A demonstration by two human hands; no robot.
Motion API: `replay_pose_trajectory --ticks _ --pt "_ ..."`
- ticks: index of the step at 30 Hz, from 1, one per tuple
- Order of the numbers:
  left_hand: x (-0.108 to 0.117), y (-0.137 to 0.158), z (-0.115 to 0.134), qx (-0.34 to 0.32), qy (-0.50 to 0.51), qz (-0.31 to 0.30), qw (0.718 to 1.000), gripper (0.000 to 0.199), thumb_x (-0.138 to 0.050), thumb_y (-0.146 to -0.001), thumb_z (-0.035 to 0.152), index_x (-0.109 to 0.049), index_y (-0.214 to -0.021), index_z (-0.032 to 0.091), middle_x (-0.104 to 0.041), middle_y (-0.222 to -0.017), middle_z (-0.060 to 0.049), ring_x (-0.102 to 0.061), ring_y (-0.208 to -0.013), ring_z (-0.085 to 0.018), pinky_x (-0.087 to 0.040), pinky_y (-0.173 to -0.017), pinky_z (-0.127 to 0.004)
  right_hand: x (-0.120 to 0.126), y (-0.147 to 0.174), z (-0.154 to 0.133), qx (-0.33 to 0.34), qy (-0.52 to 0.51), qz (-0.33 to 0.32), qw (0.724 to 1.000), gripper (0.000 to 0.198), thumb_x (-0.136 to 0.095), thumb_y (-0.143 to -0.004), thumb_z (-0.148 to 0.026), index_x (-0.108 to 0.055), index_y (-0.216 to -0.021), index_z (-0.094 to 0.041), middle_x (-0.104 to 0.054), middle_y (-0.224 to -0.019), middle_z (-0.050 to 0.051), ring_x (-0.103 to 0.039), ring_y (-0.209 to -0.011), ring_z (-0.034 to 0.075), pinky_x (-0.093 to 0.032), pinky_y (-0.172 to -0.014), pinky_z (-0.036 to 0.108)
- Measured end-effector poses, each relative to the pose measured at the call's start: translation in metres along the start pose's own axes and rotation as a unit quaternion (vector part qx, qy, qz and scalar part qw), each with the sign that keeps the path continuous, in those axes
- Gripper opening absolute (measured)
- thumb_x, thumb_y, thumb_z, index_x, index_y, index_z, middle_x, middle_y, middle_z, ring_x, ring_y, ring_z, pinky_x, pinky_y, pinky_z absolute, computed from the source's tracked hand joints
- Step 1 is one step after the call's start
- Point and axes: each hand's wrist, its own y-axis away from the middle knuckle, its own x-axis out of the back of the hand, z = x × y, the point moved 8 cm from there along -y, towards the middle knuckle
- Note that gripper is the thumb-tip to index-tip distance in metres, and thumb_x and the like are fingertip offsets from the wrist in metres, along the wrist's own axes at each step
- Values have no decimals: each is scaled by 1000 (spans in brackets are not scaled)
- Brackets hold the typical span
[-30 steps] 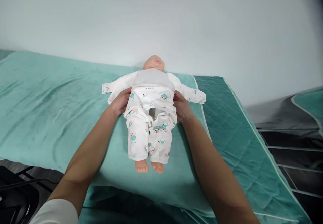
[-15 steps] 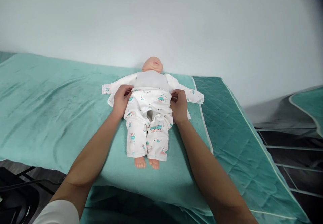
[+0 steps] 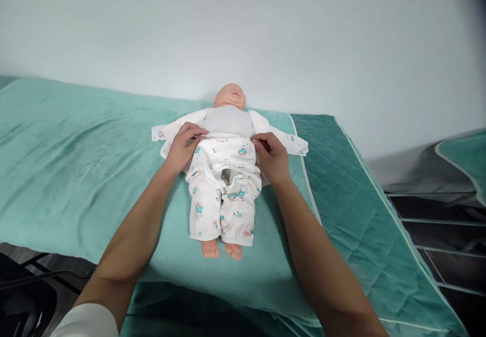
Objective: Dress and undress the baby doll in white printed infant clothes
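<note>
A baby doll (image 3: 230, 96) lies on its back, head toward the wall and bare feet toward me. It wears a white long-sleeved top (image 3: 261, 123), spread open around its grey-white torso (image 3: 228, 119), and white printed pants (image 3: 224, 152) with an opening at the crotch. My left hand (image 3: 186, 144) pinches the waistband at the doll's hip on the left of the view. On the other side, my right hand (image 3: 271, 156) grips the waistband between thumb and fingers. The waistband sits across the doll's belly.
A light green cloth (image 3: 94, 175) covers the bed under the doll. Darker quilted green fabric (image 3: 360, 215) shows at the right. Behind stands a pale wall (image 3: 243, 28). A black chair-like object (image 3: 23, 296) is at lower left, with dark tiled floor (image 3: 436, 236) at right.
Both hands have moved inward along the waistband, from the sides of the hips toward the front of the belly. The doll stays in nearly the same place.
</note>
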Motion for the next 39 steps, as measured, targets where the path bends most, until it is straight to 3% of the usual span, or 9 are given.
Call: replay_pose_trajectory --ticks 6,10,13,19,25,29,33,36,39 --pt "-7 -2 3 19 -9 -54 998 18 -68 -92 31 -74 -108 26 -59 -108 -5 -58 -105 -19 -48 -97 -34 -8 -3 -2 -61 -59 -109 990 21 -75 -82 -37 -63 -94 -23 -60 -88 0 -54 -81 14 -46 -78 31" --pt "-10 -3 8 14 -54 -64 996 16 -75 -85 29 -69 -98 23 -60 -107 -5 -54 -107 -22 -45 -98 -36 -13 -3 -20 -4 -21 -134 991 26 -79 -78 -34 -59 -90 -23 -56 -94 0 -52 -86 15 -44 -79 30" --pt "-10 -6 8 16 -71 -58 996 14 -74 -81 20 -64 -90 22 -59 -107 -4 -52 -108 -22 -43 -100 -37 -17 -4 -28 27 -5 -151 988 25 -78 -80 -33 -58 -90 -23 -54 -97 1 -51 -88 15 -43 -78 30" --pt "-13 -7 3 34 -55 -76 995 19 -68 -74 8 -53 -78 20 -57 -106 -4 -52 -104 -20 -43 -96 -35 -23 -5 -17 -38 -54 -195 979 24 -73 -87 -40 -58 -89 -21 -53 -88 -1 -44 -80 13 -36 -75 30" --pt "-10 -3 13 -18 -82 -17 996 24 -73 -77 12 -51 -76 21 -59 -114 -7 -53 -115 -23 -40 -108 -40 -22 -7 -17 -30 -28 -193 980 23 -68 -90 -42 -59 -87 -21 -54 -85 0 -46 -79 14 -37 -74 31" --pt "-11 -1 13 -22 -38 -3 999 22 -71 -80 18 -50 -78 22 -63 -111 -6 -58 -109 -22 -47 -97 -35 -20 -6 -29 58 50 -201 977 24 -73 -88 -42 -60 -89 -23 -56 -96 3 -51 -94 20 -41 -89 38" --pt "-10 -3 4 34 16 11 999 21 -68 -80 17 -47 -80 22 -68 -104 -4 -62 -102 -20 -48 -88 -32 -20 -7 -37 136 63 -152 977 23 -68 -93 -42 -58 -85 -23 -58 -105 7 -54 -107 24 -40 -99 43" --pt "-11 -10 -6 79 37 12 996 22 -69 -82 22 -47 -83 22 -66 -90 -1 -60 -85 -17 -45 -76 -29 -24 -15 -27 92 33 -118 988 22 -64 -95 -39 -55 -84 -22 -60 -95 4 -56 -91 20 -45 -85 36" --pt "-11 -25 -19 95 11 8 995 21 -69 -84 24 -48 -83 22 -54 -74 3 -49 -69 -14 -35 -65 -27 -27 -28 -11 23 63 -92 994 19 -65 -92 -37 -54 -84 -23 -56 -78 -1 -50 -73 16 -40 -73 32"
